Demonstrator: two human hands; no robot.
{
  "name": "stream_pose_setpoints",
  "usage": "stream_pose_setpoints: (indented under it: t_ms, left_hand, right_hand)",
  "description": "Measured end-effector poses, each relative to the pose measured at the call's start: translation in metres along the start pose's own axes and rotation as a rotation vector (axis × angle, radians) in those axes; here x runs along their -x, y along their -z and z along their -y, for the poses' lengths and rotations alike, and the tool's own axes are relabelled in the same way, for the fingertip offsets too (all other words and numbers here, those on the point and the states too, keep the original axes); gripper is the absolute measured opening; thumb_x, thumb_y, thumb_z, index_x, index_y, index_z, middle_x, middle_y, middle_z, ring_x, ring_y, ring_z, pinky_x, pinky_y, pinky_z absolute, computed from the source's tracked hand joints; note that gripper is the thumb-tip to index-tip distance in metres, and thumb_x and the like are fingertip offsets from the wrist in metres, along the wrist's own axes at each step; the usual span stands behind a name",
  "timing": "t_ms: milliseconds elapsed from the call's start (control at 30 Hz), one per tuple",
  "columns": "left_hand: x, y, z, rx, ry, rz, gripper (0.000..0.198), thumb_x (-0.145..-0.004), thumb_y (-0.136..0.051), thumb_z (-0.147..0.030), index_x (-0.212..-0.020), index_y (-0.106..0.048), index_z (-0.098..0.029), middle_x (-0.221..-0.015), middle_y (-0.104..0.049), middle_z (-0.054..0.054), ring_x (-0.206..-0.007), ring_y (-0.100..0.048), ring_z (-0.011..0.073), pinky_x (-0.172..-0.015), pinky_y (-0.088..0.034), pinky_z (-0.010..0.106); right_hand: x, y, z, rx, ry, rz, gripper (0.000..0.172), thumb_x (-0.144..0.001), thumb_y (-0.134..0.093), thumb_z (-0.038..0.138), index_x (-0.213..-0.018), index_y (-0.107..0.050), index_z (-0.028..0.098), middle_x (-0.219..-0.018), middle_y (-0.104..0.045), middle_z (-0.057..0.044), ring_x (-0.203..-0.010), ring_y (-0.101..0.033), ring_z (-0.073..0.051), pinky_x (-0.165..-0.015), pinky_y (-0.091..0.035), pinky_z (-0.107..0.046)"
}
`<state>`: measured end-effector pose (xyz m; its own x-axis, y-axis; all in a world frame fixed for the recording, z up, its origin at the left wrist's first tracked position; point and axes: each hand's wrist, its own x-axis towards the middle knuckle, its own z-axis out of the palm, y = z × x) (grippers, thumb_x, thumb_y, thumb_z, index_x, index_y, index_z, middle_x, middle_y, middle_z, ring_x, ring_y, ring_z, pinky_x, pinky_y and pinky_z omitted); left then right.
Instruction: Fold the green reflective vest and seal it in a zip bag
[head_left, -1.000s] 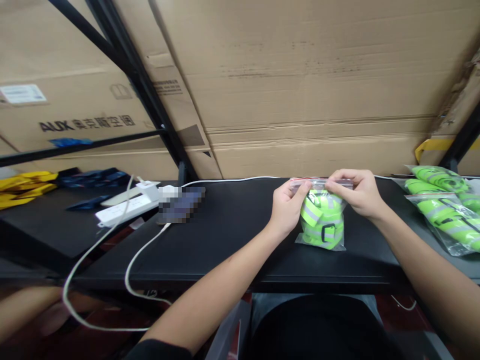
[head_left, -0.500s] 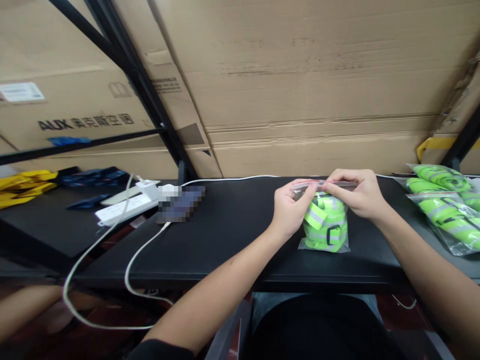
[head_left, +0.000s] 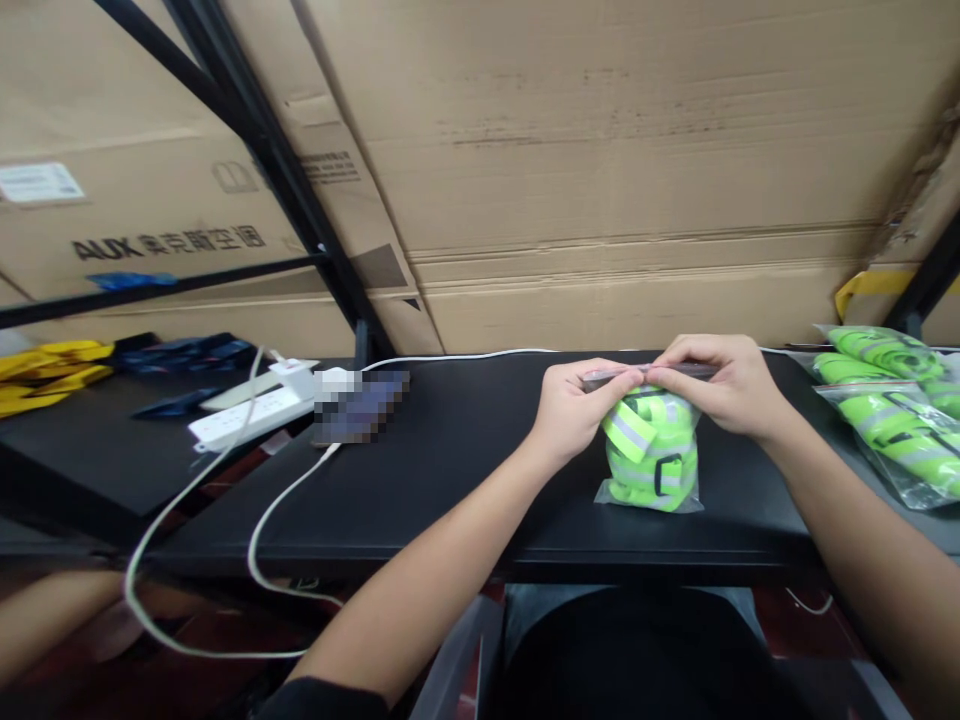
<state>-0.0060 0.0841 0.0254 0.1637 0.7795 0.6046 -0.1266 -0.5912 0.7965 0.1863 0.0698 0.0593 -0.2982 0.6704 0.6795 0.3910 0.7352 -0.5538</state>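
Note:
A clear zip-top plastic bag (head_left: 651, 450) stands on the black table (head_left: 450, 500), packed with a folded neon-green reflective vest. My left hand (head_left: 577, 410) pinches the bag's top seam (head_left: 649, 373) from the left. My right hand (head_left: 720, 385) pinches the same seam from the right, and the two thumbs nearly meet at the middle. A black buckle shows through the plastic. Two more filled bags of green vests (head_left: 892, 440) lie at the right end of the table, out of reach of my fingers.
A white power strip (head_left: 251, 420), a pixelated phone (head_left: 360, 405) and white cables (head_left: 285, 540) lie to the left. Yellow and blue items (head_left: 45, 375) sit further left. Cardboard boxes (head_left: 600, 170) stand behind the table. Another person's forearm (head_left: 52, 620) shows at lower left.
The seam has been pressed flatter and the fingers have closed along it. The bag now stands slightly lower and further right, and both hands are closer together.

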Motion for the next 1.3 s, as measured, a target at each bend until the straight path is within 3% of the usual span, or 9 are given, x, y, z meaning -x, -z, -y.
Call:
stream_pose_setpoints:
  t_ms: [133, 267, 633, 800, 1100, 1300]
  left_hand:
    - [-0.007, 0.014, 0.005, -0.024, 0.072, 0.066, 0.019, -0.079, -0.079, -0.035, -0.086, -0.081, -0.017, -0.086, -0.08, 0.007, -0.076, -0.075, 0.0203, -0.07, -0.063, 0.032]
    - [-0.009, 0.022, 0.012, 0.096, 0.115, 0.075, 0.025, -0.082, -0.075, -0.039, -0.084, -0.079, -0.015, -0.083, -0.078, 0.009, -0.076, -0.075, 0.0212, -0.066, -0.065, 0.035]
    - [-0.005, 0.007, 0.006, 0.094, 0.033, -0.008, 0.024, -0.077, -0.078, -0.038, -0.075, -0.069, -0.016, -0.064, -0.068, 0.0, -0.053, -0.063, 0.0122, -0.055, -0.056, 0.027]
    - [-0.004, 0.009, 0.006, 0.046, -0.009, -0.059, 0.024, -0.08, -0.076, -0.038, -0.074, -0.067, -0.017, -0.059, -0.066, -0.001, -0.052, -0.06, 0.0115, -0.056, -0.053, 0.027]
    - [-0.001, 0.002, -0.002, 0.066, 0.001, 0.022, 0.024, -0.079, -0.077, -0.039, -0.075, -0.069, -0.017, -0.064, -0.062, -0.001, -0.055, -0.055, 0.0109, -0.055, -0.046, 0.024]
    - [0.001, -0.001, -0.005, 0.049, -0.056, 0.062, 0.025, -0.08, -0.076, -0.04, -0.073, -0.069, -0.018, -0.063, -0.061, 0.0, -0.059, -0.054, 0.0122, -0.059, -0.045, 0.026]
  right_hand:
    - [-0.003, 0.014, -0.011, 0.037, -0.092, -0.032, 0.024, -0.074, -0.081, 0.041, -0.07, -0.075, 0.018, -0.068, -0.073, -0.004, -0.062, -0.063, -0.016, -0.056, -0.045, -0.028]
    - [-0.005, 0.023, -0.026, 0.015, -0.174, -0.055, 0.026, -0.071, -0.082, 0.042, -0.069, -0.076, 0.018, -0.066, -0.072, -0.004, -0.059, -0.061, -0.015, -0.053, -0.044, -0.028]
    - [-0.004, 0.018, -0.025, -0.121, -0.18, -0.045, 0.027, -0.07, -0.082, 0.043, -0.071, -0.074, 0.017, -0.067, -0.071, -0.004, -0.059, -0.062, -0.016, -0.054, -0.047, -0.028]
    - [-0.003, 0.01, -0.014, -0.058, -0.107, -0.013, 0.023, -0.075, -0.079, 0.04, -0.075, -0.074, 0.018, -0.073, -0.072, -0.004, -0.067, -0.063, -0.017, -0.061, -0.049, -0.029]
    - [0.001, -0.002, -0.004, -0.061, -0.103, 0.047, 0.021, -0.086, -0.067, 0.035, -0.076, -0.066, 0.017, -0.067, -0.062, -0.001, -0.059, -0.052, -0.012, -0.053, -0.039, -0.026]
    - [0.0, 0.001, 0.004, 0.053, 0.075, 0.109, 0.014, -0.087, -0.066, 0.031, -0.082, -0.069, 0.019, -0.077, -0.069, -0.003, -0.07, -0.06, -0.016, -0.068, -0.047, -0.031]
